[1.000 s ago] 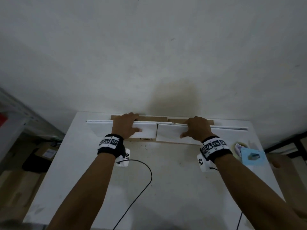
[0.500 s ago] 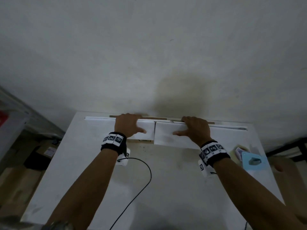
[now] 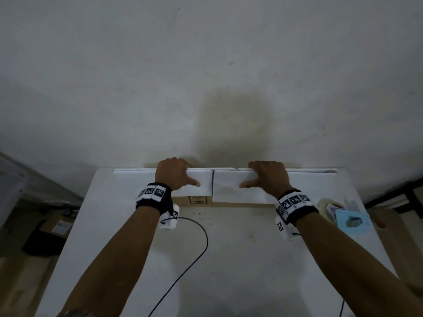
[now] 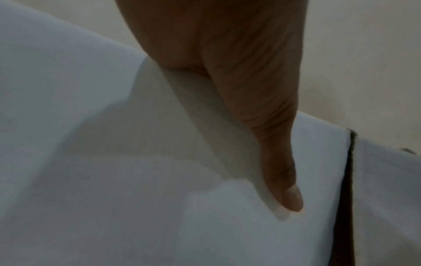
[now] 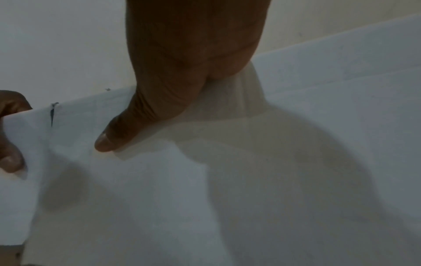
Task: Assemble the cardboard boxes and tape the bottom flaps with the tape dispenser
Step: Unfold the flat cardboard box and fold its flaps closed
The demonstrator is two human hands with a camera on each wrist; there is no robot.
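A flattened cardboard box point(image 3: 240, 204), white outside and brown inside, lies along the table's far edge against the wall. Two white flaps stand side by side with a narrow dark gap between them. My left hand point(image 3: 174, 175) grips the left flap point(image 3: 202, 179): fingers go over its far edge and the thumb point(image 4: 280, 180) presses its near face point(image 4: 114, 180). My right hand point(image 3: 270, 177) grips the right flap point(image 3: 231, 186) the same way, thumb point(image 5: 127, 129) flat on the white face point(image 5: 205, 198). A light blue tape dispenser point(image 3: 350, 221) lies at the table's right edge, right of my right wrist.
The white table point(image 3: 229, 259) ends at a plain wall right behind the box. A black cable point(image 3: 201, 248) loops from my left wrist across the table's middle. Brown cartons point(image 3: 57, 227) and dark items sit on the floor at the left.
Both hands have moved back toward the wall with the flaps. The brown strip behind the flaps has gone from sight, and a brown strip now shows below them.
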